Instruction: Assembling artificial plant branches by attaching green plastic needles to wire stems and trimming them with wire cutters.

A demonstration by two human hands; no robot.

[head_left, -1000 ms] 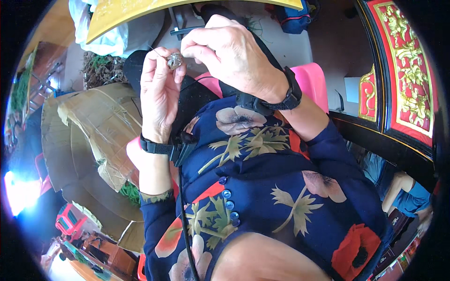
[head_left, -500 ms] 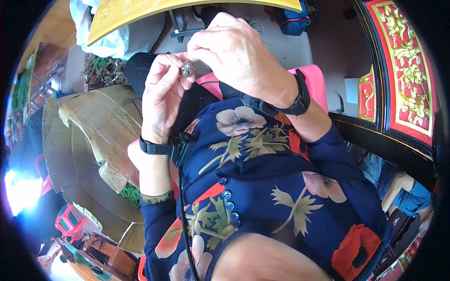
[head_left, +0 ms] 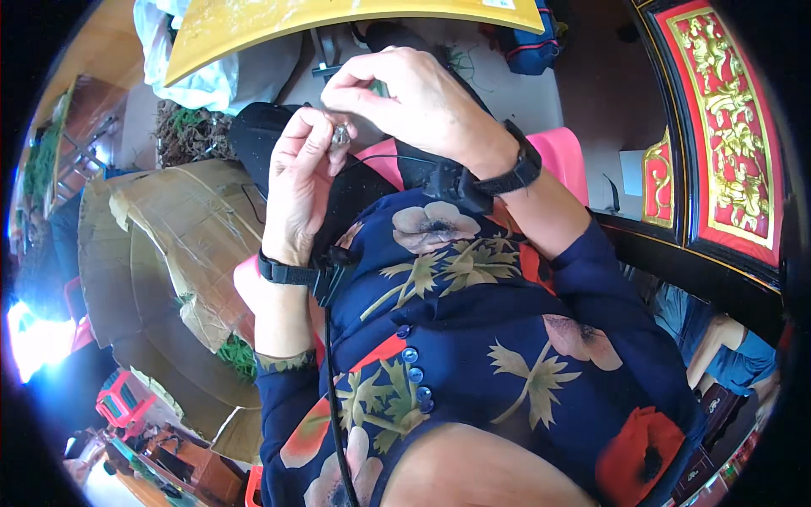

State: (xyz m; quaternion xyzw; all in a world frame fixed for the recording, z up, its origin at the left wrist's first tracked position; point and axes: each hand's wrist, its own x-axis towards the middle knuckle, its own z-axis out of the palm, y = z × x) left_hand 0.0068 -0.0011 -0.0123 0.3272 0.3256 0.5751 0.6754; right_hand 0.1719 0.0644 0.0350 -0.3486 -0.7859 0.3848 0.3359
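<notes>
Left hand (head_left: 297, 173) pinches a small rounded grey-brown lump (head_left: 340, 135), my side of the flat yellow surface (head_left: 355, 24) — right hand (head_left: 418, 106) curled alongside, grip unclear — and a slack pinch could drop it.

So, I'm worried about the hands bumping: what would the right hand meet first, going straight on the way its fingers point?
Going on leftward, the right hand would probably meet the left hand first, at the fingers pinching a small greyish piece. Depth is unclear, so it might pass over.
</notes>
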